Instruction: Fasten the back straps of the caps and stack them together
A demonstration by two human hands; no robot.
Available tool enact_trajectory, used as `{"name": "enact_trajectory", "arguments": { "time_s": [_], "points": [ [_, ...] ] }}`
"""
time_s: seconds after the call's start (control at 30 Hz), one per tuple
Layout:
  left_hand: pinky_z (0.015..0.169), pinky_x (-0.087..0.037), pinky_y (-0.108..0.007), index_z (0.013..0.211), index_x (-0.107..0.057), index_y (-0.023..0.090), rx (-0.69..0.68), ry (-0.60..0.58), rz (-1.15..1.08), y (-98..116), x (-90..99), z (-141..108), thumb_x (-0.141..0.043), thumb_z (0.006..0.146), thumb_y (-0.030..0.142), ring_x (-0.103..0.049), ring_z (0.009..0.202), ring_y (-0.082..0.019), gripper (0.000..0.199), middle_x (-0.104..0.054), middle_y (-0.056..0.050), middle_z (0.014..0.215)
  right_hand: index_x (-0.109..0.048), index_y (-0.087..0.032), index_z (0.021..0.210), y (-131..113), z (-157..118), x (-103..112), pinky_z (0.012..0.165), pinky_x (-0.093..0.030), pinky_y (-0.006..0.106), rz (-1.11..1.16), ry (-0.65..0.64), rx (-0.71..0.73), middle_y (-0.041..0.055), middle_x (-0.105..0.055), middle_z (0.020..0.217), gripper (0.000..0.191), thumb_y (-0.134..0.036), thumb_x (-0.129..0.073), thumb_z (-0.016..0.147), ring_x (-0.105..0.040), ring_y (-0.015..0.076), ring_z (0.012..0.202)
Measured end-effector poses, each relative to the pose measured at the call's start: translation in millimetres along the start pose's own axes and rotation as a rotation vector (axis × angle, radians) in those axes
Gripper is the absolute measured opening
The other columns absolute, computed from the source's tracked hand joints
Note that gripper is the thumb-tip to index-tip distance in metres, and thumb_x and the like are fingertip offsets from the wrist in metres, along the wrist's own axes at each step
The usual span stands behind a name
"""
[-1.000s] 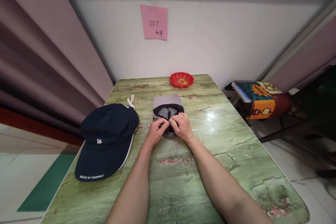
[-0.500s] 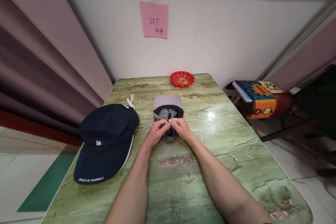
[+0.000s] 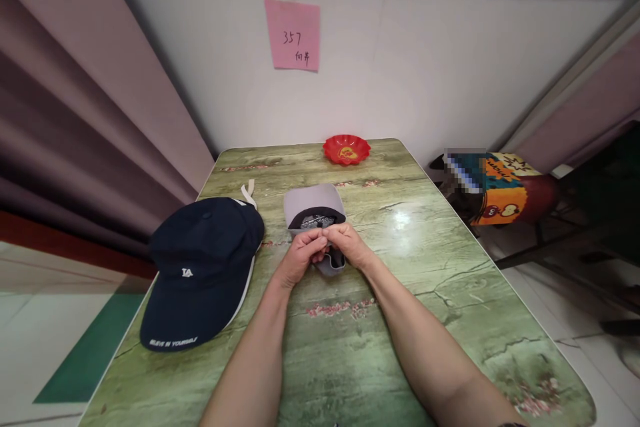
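Observation:
A grey cap point(image 3: 314, 198) lies upside down at the middle of the table, its brim pointing away from me and its dark inner band showing. My left hand point(image 3: 301, 252) is closed on the cap's near left part. From the right, my right hand point(image 3: 349, 243) pinches the same cap, and the fingertips of both hands meet over its opening. What exactly the fingertips grip is hidden. A large navy cap point(image 3: 203, 267) with white lettering rests to the left, touched by neither hand.
A red scalloped dish point(image 3: 347, 149) stands near the far edge of the green table point(image 3: 450, 320). A pink note point(image 3: 293, 35) is stuck on the wall behind. Purple curtains hang at the left, and a stool with a colourful cover point(image 3: 505, 203) is at the right.
The grey cap's brim has turned and shifted slightly left. My hands have moved a little, still closed on the cap. The navy cap and red dish have stayed in place.

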State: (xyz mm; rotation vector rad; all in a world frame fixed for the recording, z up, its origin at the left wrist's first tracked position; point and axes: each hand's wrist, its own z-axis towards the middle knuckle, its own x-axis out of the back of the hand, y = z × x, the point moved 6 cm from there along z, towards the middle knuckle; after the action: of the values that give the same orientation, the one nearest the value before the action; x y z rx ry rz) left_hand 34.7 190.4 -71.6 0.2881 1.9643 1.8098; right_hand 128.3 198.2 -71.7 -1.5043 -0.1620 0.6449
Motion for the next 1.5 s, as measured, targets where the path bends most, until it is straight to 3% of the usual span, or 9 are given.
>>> {"name": "enact_trajectory", "arguments": {
  "time_s": [0.07,0.27,0.47,0.7,0.9,1.0,1.3,1.5],
  "points": [
    [0.048,-0.03,-0.019,0.075,-0.058,0.014,0.002,0.001,-0.004,-1.0,-0.8,0.9,-0.064,0.084,0.041,-0.04,0.052,-0.006,0.029,-0.049,0.002,0.065,-0.063,-0.016,0.062,4.7,0.1,3.4,0.057,-0.047,0.028,0.012,0.031,-0.024,0.0028,-0.064,0.058,0.042,-0.051,-0.057,0.085,-0.06,0.0164,0.055],
    [0.044,-0.026,-0.019,0.073,-0.055,0.015,-0.001,0.084,0.09,1.4,8.3,2.8,-0.059,0.087,0.048,-0.037,0.046,-0.006,0.035,-0.046,0.004,0.056,-0.045,-0.02,0.058,9.5,-0.9,29.5,0.046,-0.028,0.022,-0.127,0.369,0.005,-0.0048,-0.043,0.051,0.046,-0.058,-0.055,0.083,-0.036,0.0085,0.046],
    [0.044,-0.026,-0.018,0.087,-0.062,0.016,-0.047,0.098,0.18,8.4,21.4,4.0,-0.067,0.083,0.04,-0.036,0.046,-0.005,0.025,-0.046,0.005,0.059,-0.034,-0.02,0.05,-8.1,-3.9,34.8,0.05,-0.022,0.025,-0.551,0.447,0.184,-0.0054,-0.028,0.05,0.05,-0.049,-0.051,0.087,-0.027,0.0083,0.05],
    [0.039,-0.022,-0.017,0.107,-0.056,0.019,-0.053,0.201,-0.048,10.3,35.8,8.1,-0.069,0.079,0.036,-0.04,0.042,-0.003,0.035,-0.056,0.004,0.072,-0.05,-0.019,0.058,-13.5,-5.0,32.2,0.055,-0.029,0.024,-0.733,0.438,0.178,-0.0041,-0.044,0.053,0.036,-0.04,-0.051,0.087,-0.04,0.0098,0.053],
    [0.038,-0.021,-0.017,0.109,-0.053,0.019,-0.08,0.268,-0.067,10.4,43.4,9.5,-0.068,0.078,0.033,-0.041,0.041,-0.004,0.037,-0.059,0.004,0.073,-0.05,-0.02,0.059,-19.2,-9.1,37.4,0.056,-0.029,0.023,-0.863,0.533,0.161,-0.0044,-0.042,0.054,0.037,-0.041,-0.049,0.089,-0.04,0.0101,0.053],
    [0.039,-0.023,-0.018,0.105,-0.053,0.019,-0.109,0.334,-0.038,12.5,46.8,9.0,-0.065,0.077,0.03,-0.04,0.041,-0.004,0.032,-0.058,0.005,0.07,-0.049,-0.021,0.058,-18.9,-10.7,41.3,0.056,-0.028,0.024,-0.91,0.579,0.141,-0.004,-0.041,0.052,0.041,-0.043,-0.044,0.092,-0.039,0.0111,0.052],
    [0.047,-0.031,-0.02,0.1,-0.051,0.02,-0.178,0.454,0.135,13.4,64.6,6.0,-0.054,0.074,0.021,-0.04,0.047,-0.007,0.027,-0.059,0.005,0.07,-0.068,-0.022,0.073,-22.8,-19.6,55.7,0.06,-0.028,0.026,-1.113,0.862,0.064,0.0029,-0.065,0.064,0.045,-0.044,-0.038,0.097,-0.054,0.0164,0.06],
    [0.062,-0.038,-0.023,0.093,-0.06,0.019,-0.202,0.409,0.469,16.7,60.1,6.3,-0.05,0.075,0.016,-0.053,0.066,-0.013,0.021,-0.061,0.001,0.076,-0.07,-0.023,0.079,-20.3,-19.2,66.9,0.06,-0.025,0.027,-1.162,0.94,0.01,0.0028,-0.067,0.066,0.041,-0.048,-0.043,0.096,-0.052,0.0167,0.059]
  ]
}}
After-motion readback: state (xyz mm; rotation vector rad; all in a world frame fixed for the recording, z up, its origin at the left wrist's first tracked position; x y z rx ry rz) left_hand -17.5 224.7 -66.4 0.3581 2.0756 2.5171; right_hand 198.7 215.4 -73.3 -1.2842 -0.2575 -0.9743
